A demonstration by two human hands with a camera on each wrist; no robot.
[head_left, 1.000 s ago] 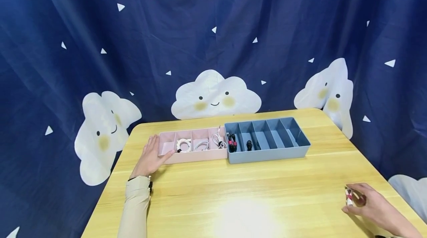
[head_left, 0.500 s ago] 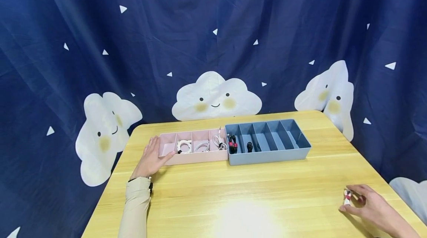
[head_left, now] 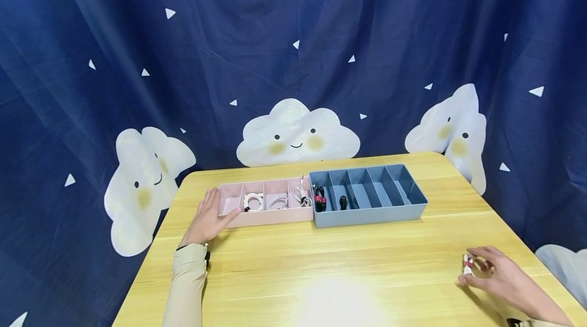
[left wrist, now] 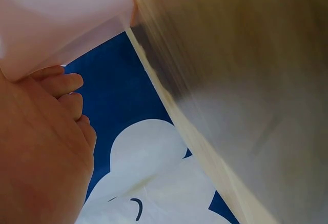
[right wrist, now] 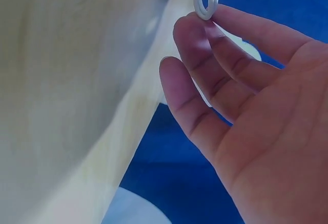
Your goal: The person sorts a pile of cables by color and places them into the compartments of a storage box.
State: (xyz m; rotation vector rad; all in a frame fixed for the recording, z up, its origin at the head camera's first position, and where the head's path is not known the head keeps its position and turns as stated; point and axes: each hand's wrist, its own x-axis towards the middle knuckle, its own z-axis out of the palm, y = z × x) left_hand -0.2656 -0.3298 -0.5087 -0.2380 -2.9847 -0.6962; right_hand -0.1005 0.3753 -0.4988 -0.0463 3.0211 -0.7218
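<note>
My right hand (head_left: 500, 276) pinches a small coiled white cable (head_left: 467, 270) with a red tie round it, held above the table at the right between thumb and fingertips. One white loop (right wrist: 200, 6) of it shows in the right wrist view. At the far left my left hand (head_left: 205, 221) rests against the end of the pink divided box (head_left: 275, 217), fingers straight along its side and thumb extended at its front. Coiled white cables (head_left: 254, 202) lie in several of that box's compartments. The left wrist view shows the left fingers (left wrist: 64, 84) beside the box wall.
A blue divided box (head_left: 373, 215) stands end to end with the pink one. Black cables with red ties (head_left: 320, 198) sit in its leftmost compartment, and a black cable (head_left: 343, 202) in the one beside it. A dark blue curtain (head_left: 206, 87) hangs behind the wooden table (head_left: 257, 276).
The right hand has moved slightly left and away from me with the white cable. The left hand stays on the pink box. The head view has tilted up a little.
</note>
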